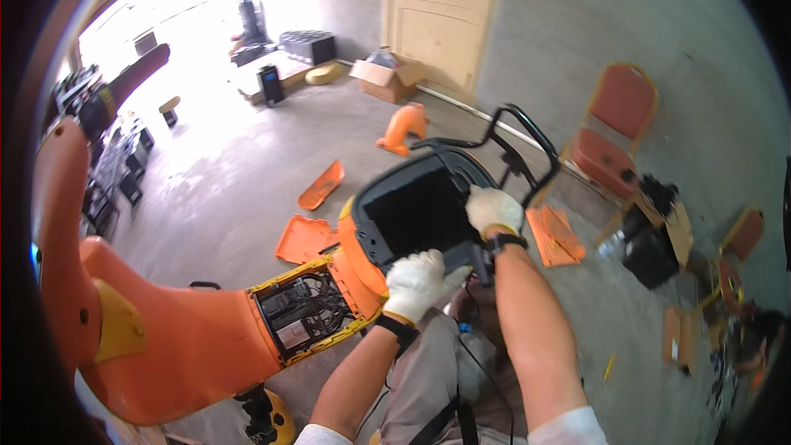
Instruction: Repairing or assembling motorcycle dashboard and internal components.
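Note:
An orange scooter (pixel 181 338) stretches across the lower left, with a black storage bin (pixel 486 166) at its rear body. On the bin's near rim my left hand (pixel 414 284), in a white glove, has its fingers curled over the edge. My right hand (pixel 494 209), gloved alike, is closed at the bin's right rim; its fingertips are partly hidden. The bin's inside looks dark. Left of the bin, a floorboard hatch (pixel 305 313) lies open, showing wiring and dark electrical boxes. Behind the bin rises a black grab rail (pixel 544 144).
Loose orange panels (pixel 321 185) lie on the concrete floor. To the right stand a red chair (pixel 614 132) and a carton with a black box (pixel 651 251). An open cardboard box (pixel 387 78) sits by the yellowish door. Batteries or dark boxes (pixel 124 165) line the left.

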